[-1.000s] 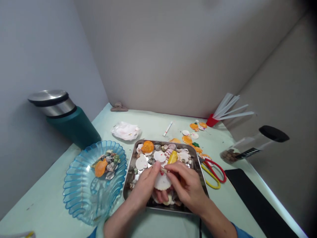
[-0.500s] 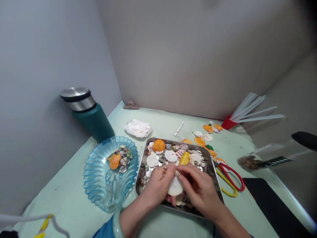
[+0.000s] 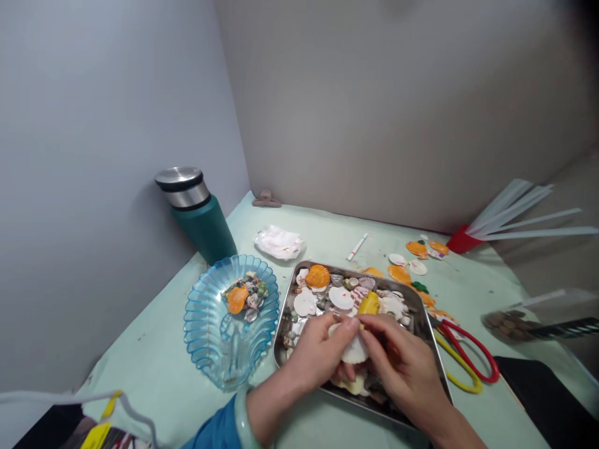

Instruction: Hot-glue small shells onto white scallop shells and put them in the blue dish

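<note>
Over a metal tray [image 3: 287, 312] full of seashells, both my hands meet on a white scallop shell [image 3: 354, 351]. My left hand [image 3: 322, 346] is closed on the shell from the left, with its thumb on the upper edge and fingers curled underneath. My right hand [image 3: 402, 358] pinches near the same upper edge; anything small between the fingertips is hidden. Just beyond the fingers, a yellow object [image 3: 369, 304], perhaps a small tube, lies on the shells. An orange scallop shell [image 3: 317, 276] and a flat white shell [image 3: 305, 302] lie in the tray's far left part.
Left of the tray is a blue glass dish [image 3: 201, 340] with small shells; a green bottle [image 3: 206, 227] stands behind. A crumpled white packet [image 3: 279, 242] lies beyond the tray. Scissors [image 3: 472, 355], loose orange shells [image 3: 399, 273] and a red cup [image 3: 463, 239] of clear sticks are right.
The view has turned left, so everything sits further right in the picture. Both hands keep hold of the white shell, which is now more covered by the left thumb and fingers.
</note>
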`<state>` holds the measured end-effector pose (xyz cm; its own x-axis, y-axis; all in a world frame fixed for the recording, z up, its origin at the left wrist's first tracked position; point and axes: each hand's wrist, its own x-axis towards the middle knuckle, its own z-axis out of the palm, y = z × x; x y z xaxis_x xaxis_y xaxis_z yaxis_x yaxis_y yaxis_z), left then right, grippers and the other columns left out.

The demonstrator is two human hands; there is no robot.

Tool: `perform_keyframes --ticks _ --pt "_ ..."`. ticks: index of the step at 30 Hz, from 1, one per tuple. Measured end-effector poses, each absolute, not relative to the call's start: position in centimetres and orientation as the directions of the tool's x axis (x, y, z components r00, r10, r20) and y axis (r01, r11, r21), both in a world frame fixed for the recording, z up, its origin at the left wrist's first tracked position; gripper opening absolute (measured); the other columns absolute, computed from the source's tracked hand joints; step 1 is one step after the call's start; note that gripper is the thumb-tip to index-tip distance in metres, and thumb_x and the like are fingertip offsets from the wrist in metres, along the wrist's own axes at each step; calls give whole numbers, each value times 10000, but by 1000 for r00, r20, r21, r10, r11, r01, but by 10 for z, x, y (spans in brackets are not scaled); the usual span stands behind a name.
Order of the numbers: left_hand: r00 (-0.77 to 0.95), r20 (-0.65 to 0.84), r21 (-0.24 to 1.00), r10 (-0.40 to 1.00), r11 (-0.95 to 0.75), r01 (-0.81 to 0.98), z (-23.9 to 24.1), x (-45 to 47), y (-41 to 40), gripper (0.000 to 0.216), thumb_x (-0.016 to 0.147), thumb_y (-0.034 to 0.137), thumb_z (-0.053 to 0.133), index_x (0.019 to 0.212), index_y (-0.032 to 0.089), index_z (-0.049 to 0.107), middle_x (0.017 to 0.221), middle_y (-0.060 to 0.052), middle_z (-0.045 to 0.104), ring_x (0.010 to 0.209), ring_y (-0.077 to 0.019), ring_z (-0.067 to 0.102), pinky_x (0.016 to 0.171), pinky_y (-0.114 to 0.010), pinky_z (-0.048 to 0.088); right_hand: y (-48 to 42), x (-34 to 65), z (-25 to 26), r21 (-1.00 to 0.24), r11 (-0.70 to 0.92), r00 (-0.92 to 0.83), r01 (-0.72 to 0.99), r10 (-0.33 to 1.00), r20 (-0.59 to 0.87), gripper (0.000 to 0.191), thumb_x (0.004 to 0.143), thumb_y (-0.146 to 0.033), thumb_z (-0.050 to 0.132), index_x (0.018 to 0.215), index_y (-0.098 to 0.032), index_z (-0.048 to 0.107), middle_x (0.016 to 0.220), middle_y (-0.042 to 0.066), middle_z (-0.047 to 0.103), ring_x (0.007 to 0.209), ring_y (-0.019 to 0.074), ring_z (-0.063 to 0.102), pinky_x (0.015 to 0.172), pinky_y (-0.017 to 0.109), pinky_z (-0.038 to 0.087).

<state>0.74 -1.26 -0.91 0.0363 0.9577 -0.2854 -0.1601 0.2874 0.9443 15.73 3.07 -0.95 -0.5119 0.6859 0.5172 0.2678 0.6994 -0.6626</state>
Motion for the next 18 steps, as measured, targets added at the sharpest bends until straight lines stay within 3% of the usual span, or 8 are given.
perform_keyframes --ticks 9,18 --pt "31 -293 945 956 294 -140 -6 7 -14 478 807 592 467 707 133 558 445 13 519 346 -92 466 340 -181 372 32 157 -10 -615 724 -534 313 670 516 234 893 -175 515 1116 -201 581 998 62 682 854 156 663 771 220 512" --pt "2 -288 956 958 287 -52 -13 6 -15 500 810 607 445 743 133 589 547 -17 564 400 -115 513 361 -196 384 32 157 -9 -592 737 -527 327 662 533 177 883 -195 522 1034 -191 613 953 68 706 795 166 681 719 227 534"
